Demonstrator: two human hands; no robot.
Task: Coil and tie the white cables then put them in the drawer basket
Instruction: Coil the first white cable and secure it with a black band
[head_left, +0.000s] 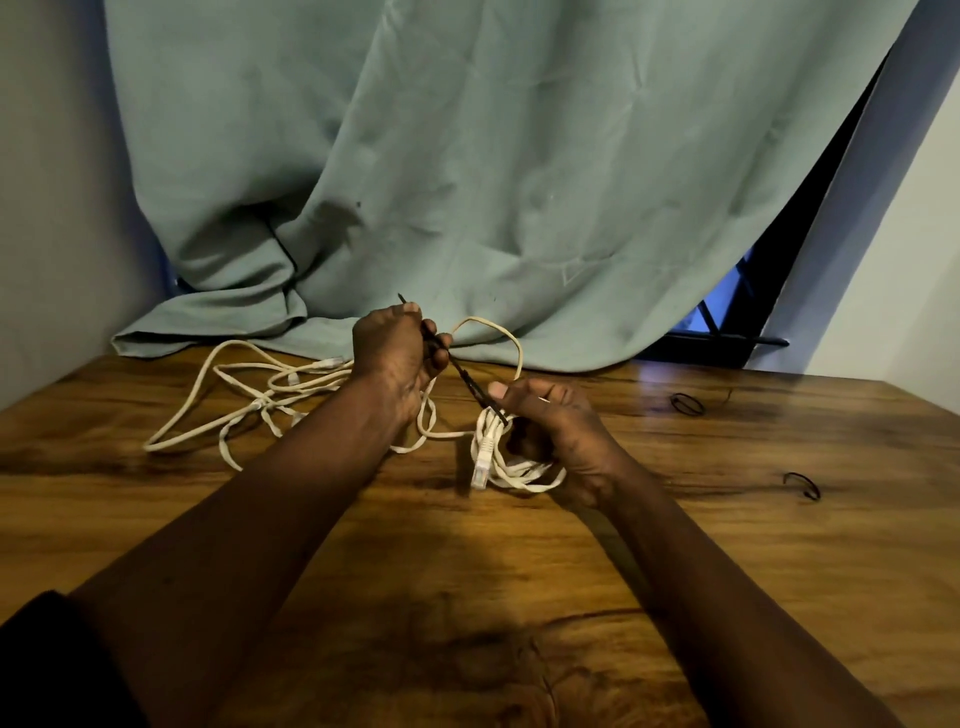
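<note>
Head view, nearest first: two bare forearms reach over the brown wood-grain tabletop. The right hand has its fingers curled round a small coil of flat white network cable. The cable's clear plug hangs at the coil's left side, close to the wood. A thin black cable tie wraps the top of the coil and runs taut, up and left, into the left hand. That hand's fingers pinch the tie, and its tip pokes out beyond them. This looks like the cinching step. A hard or skewed pull could drag loops out of the right hand's hold. It could also trap the strand trailing leftward from the coil, leaving the bundle slack. Farther left, more loose white cables lie tangled on the tabletop beyond the left wrist. Black looped ties lie well to the right. A teal cloth curtain hangs behind. No drawer basket is in view.
</note>
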